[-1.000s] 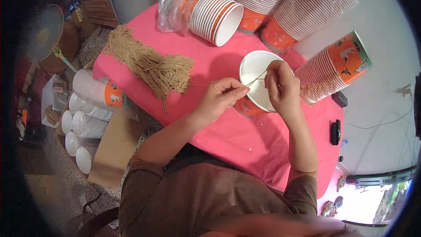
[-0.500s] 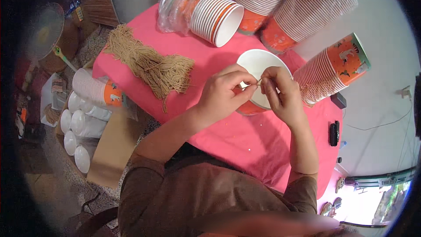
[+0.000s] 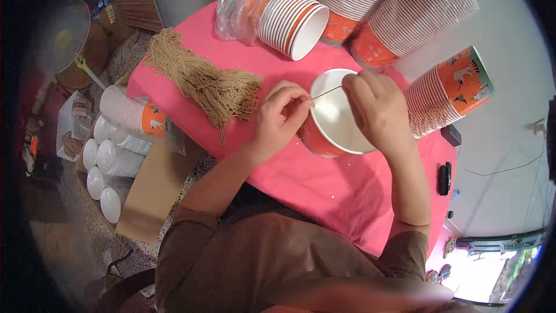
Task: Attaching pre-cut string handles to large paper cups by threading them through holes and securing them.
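Observation:
A white-lined paper bucket (image 3: 319, 138) with an orange outside stands before me on the pink cloth. Across its mouth runs a thin cord (image 3: 328, 92), pulled straight between my hands. My left hand (image 3: 278, 119) pinches one end beside the bucket's left rim. Over the right part of the opening, my right hand (image 3: 379, 110) is closed on the other end, its fingertips partly hidden behind the back of the hand. To the left of my left hand lies a loose bundle of tan cords (image 3: 202, 84).
Another stack of orange buckets (image 3: 443, 95) leans at the right. Tall wrapped stacks (image 3: 423, 14) line the back, and one stack (image 3: 295, 23) lies on its side. An open cardboard box (image 3: 147, 194) of white containers sits at the lower left; a black object (image 3: 444, 178) lies at the right edge.
My hands have drawn apart, the left one leftward and the right one up and to the right. The cord now stretches between them, and more of the bucket's inside shows.

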`<state>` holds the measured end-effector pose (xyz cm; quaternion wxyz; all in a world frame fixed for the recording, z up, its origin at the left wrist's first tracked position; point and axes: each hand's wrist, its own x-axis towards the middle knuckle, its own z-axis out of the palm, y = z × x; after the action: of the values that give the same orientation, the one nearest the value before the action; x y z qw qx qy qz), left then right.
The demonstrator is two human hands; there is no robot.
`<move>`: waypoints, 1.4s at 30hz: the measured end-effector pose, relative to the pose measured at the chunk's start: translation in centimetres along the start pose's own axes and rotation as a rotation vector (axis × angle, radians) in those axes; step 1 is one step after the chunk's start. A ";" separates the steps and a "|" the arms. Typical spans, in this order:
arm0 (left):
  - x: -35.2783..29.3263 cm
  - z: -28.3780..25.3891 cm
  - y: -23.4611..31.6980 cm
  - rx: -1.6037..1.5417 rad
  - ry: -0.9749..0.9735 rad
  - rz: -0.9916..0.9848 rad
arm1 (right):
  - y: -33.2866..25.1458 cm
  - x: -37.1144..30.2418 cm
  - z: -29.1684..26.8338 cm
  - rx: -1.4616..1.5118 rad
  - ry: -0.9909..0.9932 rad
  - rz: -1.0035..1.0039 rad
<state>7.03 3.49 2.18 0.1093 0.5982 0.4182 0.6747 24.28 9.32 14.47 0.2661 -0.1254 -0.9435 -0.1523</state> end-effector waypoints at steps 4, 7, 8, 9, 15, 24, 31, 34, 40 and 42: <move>-1.9 1.6 -1.7 -0.327 0.122 -0.214 | 0.4 0.2 -0.6 -0.115 0.056 0.040; -2.7 2.8 -2.3 -0.524 0.145 -0.293 | 0.7 0.2 -0.6 -0.161 0.137 0.052; -2.8 3.0 -2.4 -0.582 0.144 -0.346 | 0.7 0.2 -0.6 -0.160 0.135 0.051; -2.8 3.2 -2.3 -0.582 0.146 -0.348 | 0.6 0.1 -0.6 -0.188 0.154 0.078; -2.0 4.4 -1.7 -0.576 0.081 -0.384 | 1.4 -1.6 -0.2 -0.180 0.352 0.215; -2.7 6.3 -1.4 -0.528 0.136 -0.418 | -2.3 -2.8 -4.6 0.550 -0.208 0.740; -4.1 6.2 0.7 -0.749 -0.161 -0.813 | -7.2 -6.3 -3.2 0.134 -0.335 0.430; -4.0 5.1 1.3 -1.270 -0.268 -1.077 | -8.0 -8.4 -1.9 0.039 -0.506 0.244; -3.6 5.3 1.6 -1.256 -0.302 -1.163 | -8.8 -9.9 -0.9 -0.061 -0.405 0.196; -3.6 5.4 1.3 -1.254 -0.280 -1.191 | -9.1 -10.2 -1.0 -0.055 -0.408 0.197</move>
<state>13.31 2.70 0.12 0.8026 0.1874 0.1955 0.5314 30.28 -0.99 7.73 0.0799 -0.2522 -0.9565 -0.1228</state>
